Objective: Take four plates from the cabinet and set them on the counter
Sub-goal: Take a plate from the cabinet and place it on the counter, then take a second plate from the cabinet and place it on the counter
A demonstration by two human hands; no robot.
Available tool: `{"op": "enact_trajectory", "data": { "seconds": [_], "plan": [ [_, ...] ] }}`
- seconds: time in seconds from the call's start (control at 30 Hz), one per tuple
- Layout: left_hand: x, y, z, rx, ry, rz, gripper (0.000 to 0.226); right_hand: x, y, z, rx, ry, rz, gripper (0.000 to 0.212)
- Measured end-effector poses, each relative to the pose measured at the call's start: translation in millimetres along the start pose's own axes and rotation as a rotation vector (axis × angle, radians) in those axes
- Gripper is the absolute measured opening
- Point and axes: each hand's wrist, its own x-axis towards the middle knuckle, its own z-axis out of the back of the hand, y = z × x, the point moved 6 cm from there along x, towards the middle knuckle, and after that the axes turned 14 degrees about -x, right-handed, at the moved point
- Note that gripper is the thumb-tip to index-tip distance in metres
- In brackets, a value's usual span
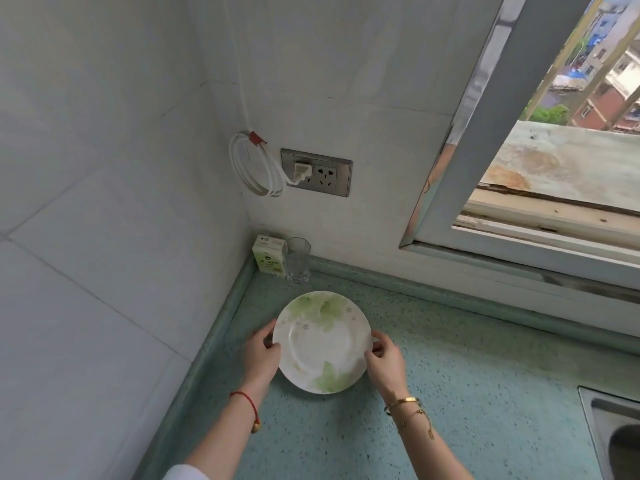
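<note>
- Our left hand (260, 355) and right hand (382, 358) pinch the plate's (320, 341) rim — near the counter's (467, 393) back-left corner.
- Uneven release could clatter it — or nudge the glass (297, 259).

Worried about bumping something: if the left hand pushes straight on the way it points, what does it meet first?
The left hand grips the plate at its left rim. Further on, its line probably runs toward the glass beside the carton in the corner; depth is unclear.

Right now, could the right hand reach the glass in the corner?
Likely yes, once freed: the right hand grips the plate, and only bare counter lies between plate and glass.
</note>
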Motion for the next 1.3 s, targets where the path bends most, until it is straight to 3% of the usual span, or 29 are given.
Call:
{"op": "enact_trajectory", "data": {
  "seconds": [0.57,0.9,1.3],
  "plan": [
    [-33.2,-15.4,11.1,-0.020,0.001,-0.041,0.057,-30.8,12.0,37.5,0.091,-0.021,0.043,0.038],
    [-123.2,-48.9,26.7,-0.157,0.007,-0.193,0.045,-103.4,21.5,78.8,0.280,-0.010,0.146,0.033],
    [-288.7,-43.0,47.5,-0.300,-0.129,-0.333,0.038,-217.2,-0.5,110.7,0.306,0.193,0.371,0.031]
  ]
}}
